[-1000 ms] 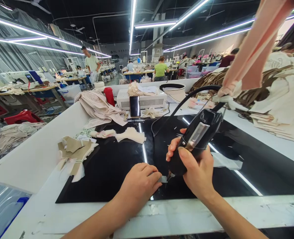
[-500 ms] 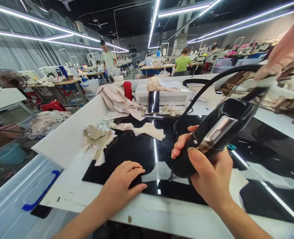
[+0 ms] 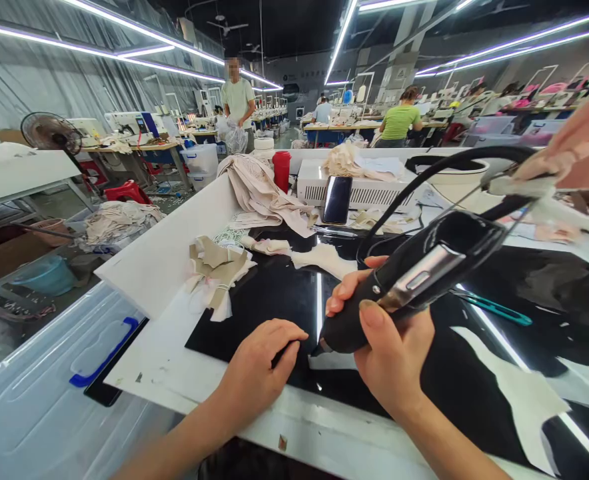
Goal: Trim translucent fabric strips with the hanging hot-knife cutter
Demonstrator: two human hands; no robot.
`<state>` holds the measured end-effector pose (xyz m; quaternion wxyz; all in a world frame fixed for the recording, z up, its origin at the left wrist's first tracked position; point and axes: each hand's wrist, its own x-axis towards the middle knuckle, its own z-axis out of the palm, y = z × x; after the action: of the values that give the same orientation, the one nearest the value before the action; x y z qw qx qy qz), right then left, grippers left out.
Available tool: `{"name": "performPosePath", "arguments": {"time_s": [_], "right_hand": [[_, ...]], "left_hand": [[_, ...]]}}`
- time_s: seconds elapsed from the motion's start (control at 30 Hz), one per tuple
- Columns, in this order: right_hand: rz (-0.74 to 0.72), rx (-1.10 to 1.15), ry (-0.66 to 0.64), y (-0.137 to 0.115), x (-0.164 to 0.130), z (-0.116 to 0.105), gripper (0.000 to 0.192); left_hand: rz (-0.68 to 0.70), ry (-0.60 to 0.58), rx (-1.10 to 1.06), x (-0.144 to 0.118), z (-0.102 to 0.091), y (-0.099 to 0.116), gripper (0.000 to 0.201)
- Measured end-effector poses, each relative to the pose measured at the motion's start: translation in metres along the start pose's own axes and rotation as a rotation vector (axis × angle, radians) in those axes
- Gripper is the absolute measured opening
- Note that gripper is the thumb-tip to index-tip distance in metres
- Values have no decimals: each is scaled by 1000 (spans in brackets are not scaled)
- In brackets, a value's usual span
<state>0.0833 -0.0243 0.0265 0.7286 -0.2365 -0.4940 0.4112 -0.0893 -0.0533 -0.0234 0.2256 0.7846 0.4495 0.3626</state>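
My right hand point(image 3: 392, 353) grips a black corded handheld tool point(image 3: 407, 270) with a silver side panel, tilted so its narrow tip points down to the left. The tip meets the end of a small pale strip point(image 3: 337, 362) lying on a glossy black sheet point(image 3: 274, 283). Close to the tip, my left hand point(image 3: 259, 360) rests on the sheet with bent fingers, a gap between thumb and forefinger. Nothing shows in it. From the tool's rear a black cable point(image 3: 424, 167) arches up. A blurred hand point(image 3: 572, 150) at upper right is near the cable.
Light cloth pieces point(image 3: 327, 259) and beige scraps point(image 3: 217, 263) lie on the sheet. A teal cutter point(image 3: 497, 308) and a pale curved piece point(image 3: 517, 387) are to the right. Behind stand a phone point(image 3: 337, 200), a red cup point(image 3: 281, 171) and a white box point(image 3: 312, 187). Other people work beyond.
The view has swung left, so the scene sits farther right. The tool's tip has come nearer to my left hand, whose fingers are more bent. More of the curved piece at right shows.
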Motion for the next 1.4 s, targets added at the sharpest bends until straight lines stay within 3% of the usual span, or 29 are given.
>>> {"name": "performPosePath", "arguments": {"time_s": [0.77,0.87,1.03,1.27,1.4], "right_hand": [[9,-8,1,-7,-12,1,34],[18,-18,3,-12,-7,-2,34],[-44,-68,123,-29,10,-19,34],[-49,-131,233,-31,22,-38,33],[-68,-139,223,-27,23,-37,33]], "left_hand": [[13,-8,-29,-1,3,1,29],[82,-64,31,-2,2,2,32],[275,-216,145,4,-6,1,31],[460,-420,79,59,-9,-6,26],[452,-560,-49,84,-3,-7,49]]}}
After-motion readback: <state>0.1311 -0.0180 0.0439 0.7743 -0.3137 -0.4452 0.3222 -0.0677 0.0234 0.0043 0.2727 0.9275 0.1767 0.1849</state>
